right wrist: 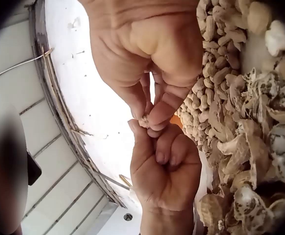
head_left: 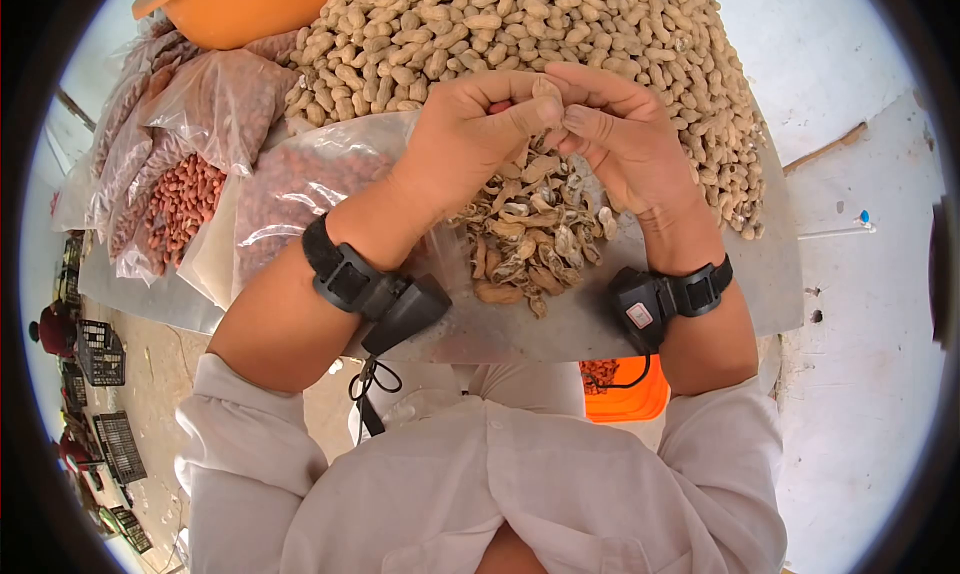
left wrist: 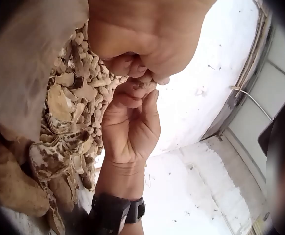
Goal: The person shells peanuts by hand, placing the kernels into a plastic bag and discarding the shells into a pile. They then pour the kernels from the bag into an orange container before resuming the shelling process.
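Both hands meet above a heap of broken shells [head_left: 540, 234], fingertips touching around one peanut [head_left: 546, 90]. The left hand [head_left: 462, 134] pinches it between thumb and curled fingers, with a bit of red showing by those fingers. From the other side the right hand [head_left: 640, 149] pinches the same peanut with thumb and fingertips. In the left wrist view the peanut [left wrist: 145, 87] is mostly covered by fingers; in the right wrist view only a small part of the peanut [right wrist: 144, 121] shows between the hands.
A large pile of unshelled peanuts [head_left: 560, 24] lies behind the hands. An orange basin [head_left: 240, 9] and plastic bags of red kernels [head_left: 215, 104] are at the left. Below the table edge sits an orange container [head_left: 630, 399]; black crates [head_left: 120, 446] stand on the floor.
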Action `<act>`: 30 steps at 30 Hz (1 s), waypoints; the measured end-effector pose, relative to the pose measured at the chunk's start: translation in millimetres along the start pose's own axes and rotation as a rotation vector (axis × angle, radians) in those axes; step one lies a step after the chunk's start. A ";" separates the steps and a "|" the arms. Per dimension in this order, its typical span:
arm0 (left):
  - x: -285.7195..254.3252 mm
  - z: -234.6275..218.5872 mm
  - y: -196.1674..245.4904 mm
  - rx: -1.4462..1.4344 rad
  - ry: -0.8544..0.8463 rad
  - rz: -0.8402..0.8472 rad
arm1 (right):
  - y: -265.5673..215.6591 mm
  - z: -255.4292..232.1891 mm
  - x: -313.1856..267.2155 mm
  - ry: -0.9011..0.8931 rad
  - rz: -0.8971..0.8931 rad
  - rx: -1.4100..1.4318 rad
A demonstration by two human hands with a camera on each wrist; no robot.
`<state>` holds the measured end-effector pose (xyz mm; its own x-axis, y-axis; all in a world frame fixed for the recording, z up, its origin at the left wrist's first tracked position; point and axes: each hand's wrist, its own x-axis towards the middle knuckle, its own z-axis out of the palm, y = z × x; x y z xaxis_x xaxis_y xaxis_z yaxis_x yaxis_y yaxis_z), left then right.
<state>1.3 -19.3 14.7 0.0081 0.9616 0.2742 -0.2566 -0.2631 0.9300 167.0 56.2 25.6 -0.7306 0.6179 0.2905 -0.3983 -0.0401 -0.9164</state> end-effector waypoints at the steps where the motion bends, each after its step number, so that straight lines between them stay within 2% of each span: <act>1: 0.4 0.3 0.3 0.023 -0.006 0.008 | -0.4 -1.5 0.2 -0.014 -0.007 0.009; 3: 1.4 1.2 1.5 0.069 -0.018 0.024 | -1.0 -3.8 0.6 -0.042 -0.020 0.026; 9: 3.7 -2.8 -1.5 0.163 -0.051 0.095 | -8.7 11.0 -1.6 0.057 0.044 -0.103; 12: 4.5 -8.0 -4.9 0.425 -0.052 0.053 | -6.2 14.4 -4.6 0.032 0.004 -0.366; 15: 2.2 -4.2 -1.9 0.412 -0.056 -0.005 | -4.2 9.1 -4.0 0.016 -0.004 -0.431; 18: 3.4 -5.8 -3.8 0.475 -0.071 0.052 | -4.0 9.6 -3.8 0.037 0.004 -0.529; 21: 2.0 -4.5 0.2 0.430 -0.055 -0.027 | -3.7 14.9 -4.2 0.059 -0.025 -0.506; 24: 2.9 -6.5 -4.6 0.326 -0.079 -0.029 | -9.6 21.2 -6.0 0.020 -0.004 -0.425; 27: 4.7 -8.8 -4.8 0.314 -0.091 -0.094 | -8.3 10.6 -4.4 -0.061 -0.037 -0.515; 30: 3.1 -2.6 -2.9 0.214 -0.078 -0.112 | -17.0 7.1 -5.5 -0.049 0.029 -0.554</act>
<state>-0.5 -15.4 12.2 0.1021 0.9790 0.1766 -0.0399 -0.1733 0.9841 173.9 47.9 41.5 -0.7668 0.5852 0.2636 -0.0364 0.3703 -0.9282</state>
